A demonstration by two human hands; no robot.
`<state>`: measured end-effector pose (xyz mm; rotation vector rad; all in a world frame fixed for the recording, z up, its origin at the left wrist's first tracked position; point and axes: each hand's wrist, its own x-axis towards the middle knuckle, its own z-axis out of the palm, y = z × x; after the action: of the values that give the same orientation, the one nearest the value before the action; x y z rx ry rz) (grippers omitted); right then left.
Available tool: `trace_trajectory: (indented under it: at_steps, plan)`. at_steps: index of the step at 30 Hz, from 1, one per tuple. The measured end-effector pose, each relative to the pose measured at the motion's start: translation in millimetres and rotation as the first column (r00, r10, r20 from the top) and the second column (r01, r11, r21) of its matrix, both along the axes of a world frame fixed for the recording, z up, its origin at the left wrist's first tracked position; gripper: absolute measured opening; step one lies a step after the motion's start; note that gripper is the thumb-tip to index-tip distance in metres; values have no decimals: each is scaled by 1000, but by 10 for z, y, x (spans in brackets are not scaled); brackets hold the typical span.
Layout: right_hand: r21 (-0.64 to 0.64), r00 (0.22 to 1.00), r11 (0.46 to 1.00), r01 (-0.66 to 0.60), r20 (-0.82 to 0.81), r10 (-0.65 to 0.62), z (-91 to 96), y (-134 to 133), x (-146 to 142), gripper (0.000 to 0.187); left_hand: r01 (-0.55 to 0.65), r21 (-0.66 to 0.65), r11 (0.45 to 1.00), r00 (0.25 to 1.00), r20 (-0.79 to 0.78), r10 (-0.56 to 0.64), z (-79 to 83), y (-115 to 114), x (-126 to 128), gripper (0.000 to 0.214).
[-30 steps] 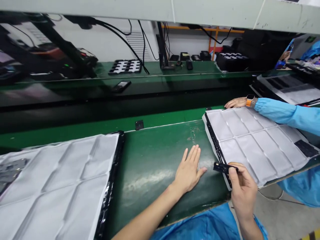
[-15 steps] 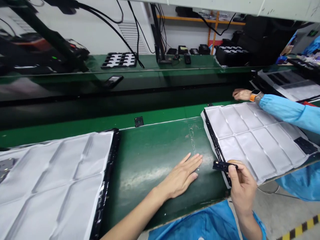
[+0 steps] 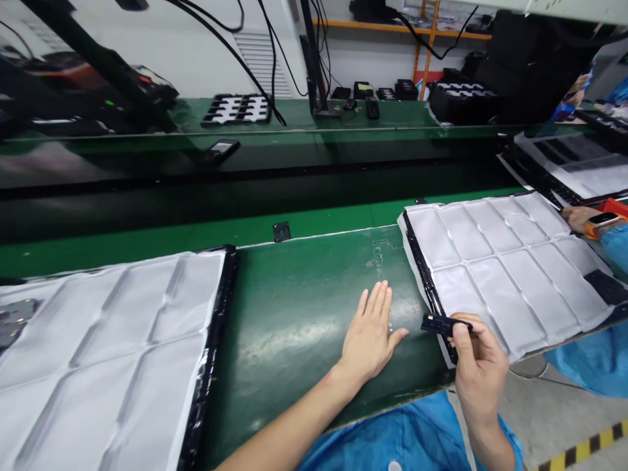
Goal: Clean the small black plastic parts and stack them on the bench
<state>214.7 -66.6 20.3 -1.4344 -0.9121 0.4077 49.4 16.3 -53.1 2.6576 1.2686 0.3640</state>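
My left hand (image 3: 370, 333) lies flat and open on the dark green conveyor belt (image 3: 304, 301), fingers together and pointing away from me. My right hand (image 3: 478, 366) is closed, pinching a small flat black part (image 3: 439, 323) between thumb and fingers. That part sits just over the near left corner of a white padded sheet with a black edge (image 3: 505, 268) on the right of the belt. A second white padded sheet with a black edge (image 3: 108, 353) lies on the belt at the left.
A co-worker's hand with an orange watch (image 3: 591, 219) and blue sleeve rests at the right sheet's far edge. Behind the belt runs a green shelf with a black tray (image 3: 238, 108), a small dark device (image 3: 218, 151), cables and black boxes. A further sheet (image 3: 574, 167) lies at far right.
My left hand swung its fingers to the right, then back to pointing straight away. The co-worker's hand moved from the right sheet's far side toward its right edge. My right hand kept its pinch.
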Motion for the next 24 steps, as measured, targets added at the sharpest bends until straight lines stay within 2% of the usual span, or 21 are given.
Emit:
trace_trajectory:
  at_steps: [2,4,8,11,13,16,20,22,24]
  plan:
    - [12,1000,1000,-8,-3,8,4,3,-2,20,-6,-9,1000,1000,16,6,18,6,136,78]
    - [29,1000,999,-18,-15,18,12,1,3,18,-8,-25,1000,999,50,9,20,12,149,76]
    - [43,1000,999,8,-21,-7,26,-19,43,17,-53,-13,998,992,115,55,-42,-85,-188,77]
    - [35,999,999,31,-16,-31,30,-27,67,18,-84,45,995,995,62,81,-93,-213,-471,87]
    - [29,999,999,30,-14,-29,33,-23,65,18,-69,71,995,998,14,69,-95,-248,-520,95]
    - [50,1000,999,2,-16,-2,37,-16,45,17,-22,68,997,1000,-19,23,-43,-152,-353,98]
    - [65,999,998,-22,-28,24,23,-33,32,16,45,7,999,999,14,-45,44,145,64,88]
    - [57,1000,998,-13,-22,14,15,-53,37,16,75,-39,996,994,88,-71,64,274,234,82]
    - [46,1000,999,7,-9,-6,14,-72,43,16,94,-100,991,971,229,-69,76,366,331,74]
